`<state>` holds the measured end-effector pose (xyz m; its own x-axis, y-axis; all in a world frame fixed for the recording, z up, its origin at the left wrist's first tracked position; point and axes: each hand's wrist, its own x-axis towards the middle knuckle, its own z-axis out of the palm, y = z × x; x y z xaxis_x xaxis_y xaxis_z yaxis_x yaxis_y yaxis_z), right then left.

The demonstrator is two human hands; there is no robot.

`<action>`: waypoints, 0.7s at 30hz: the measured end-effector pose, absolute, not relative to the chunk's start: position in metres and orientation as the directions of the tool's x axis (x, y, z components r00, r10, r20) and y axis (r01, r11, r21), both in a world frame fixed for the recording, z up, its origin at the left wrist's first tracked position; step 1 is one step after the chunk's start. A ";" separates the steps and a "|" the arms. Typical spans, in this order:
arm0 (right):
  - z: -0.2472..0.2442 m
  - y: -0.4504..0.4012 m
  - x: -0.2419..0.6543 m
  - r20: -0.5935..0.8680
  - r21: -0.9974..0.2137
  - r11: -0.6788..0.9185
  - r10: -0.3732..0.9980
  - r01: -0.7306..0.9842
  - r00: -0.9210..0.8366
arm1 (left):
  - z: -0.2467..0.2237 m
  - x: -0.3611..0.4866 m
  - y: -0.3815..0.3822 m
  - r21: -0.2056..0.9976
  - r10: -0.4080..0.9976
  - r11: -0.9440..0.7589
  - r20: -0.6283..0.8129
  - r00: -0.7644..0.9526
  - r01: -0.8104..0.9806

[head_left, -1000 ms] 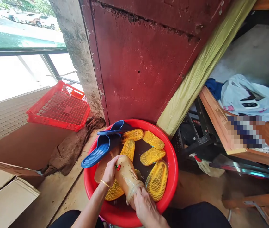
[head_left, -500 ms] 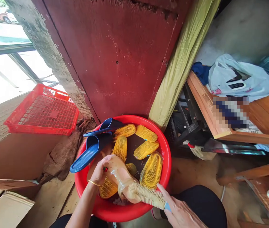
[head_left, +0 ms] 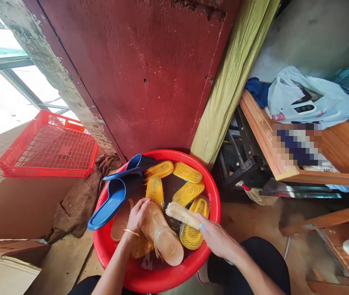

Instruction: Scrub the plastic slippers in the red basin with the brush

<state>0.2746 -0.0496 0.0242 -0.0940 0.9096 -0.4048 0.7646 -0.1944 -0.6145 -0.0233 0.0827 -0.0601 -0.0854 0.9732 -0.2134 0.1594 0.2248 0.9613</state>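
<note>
Since the left grip (head_left: 138,215) is closed around a tan slipper (head_left: 162,233), whose long axis runs from 11 to 5 o'clock above a red basin (head_left: 215,205), the right grip (head_left: 219,239), the farther of the two, closes on a bristle brush (head_left: 182,215). Its bristles lie near the slipper at 2 o'clock; contact appears absent, though the angle is poor.

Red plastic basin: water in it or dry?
The red plastic basin holds water: dark liquid shows around the ridged yellow soles; depth unclear.
</note>
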 end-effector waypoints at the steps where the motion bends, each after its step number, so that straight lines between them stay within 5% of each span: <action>1: 0.020 -0.040 0.263 -0.364 -0.518 -0.134 0.928 0.845 -0.076 | -0.066 -0.019 0.084 0.948 0.967 0.245 -0.223 -0.126 0.201; 5: -0.003 -0.007 0.216 -0.364 -0.144 -0.083 0.931 0.986 0.025 | -0.079 -0.011 0.085 0.883 0.933 0.344 -0.283 -0.221 0.319; 9: -0.020 0.017 0.195 -0.300 -0.038 0.019 0.953 0.999 -0.029 | -0.076 -0.008 0.085 0.928 0.946 0.299 -0.257 -0.199 0.221; 14: -0.024 0.029 0.204 -0.289 -0.123 0.082 0.950 0.989 -0.115 | -0.072 -0.009 0.084 0.922 0.879 0.382 -0.383 -0.286 -0.060; 21: -0.019 0.003 0.205 -0.063 -0.449 0.211 0.962 0.868 -0.267 | -0.075 -0.009 0.086 0.899 0.862 0.413 -0.438 -0.254 -0.145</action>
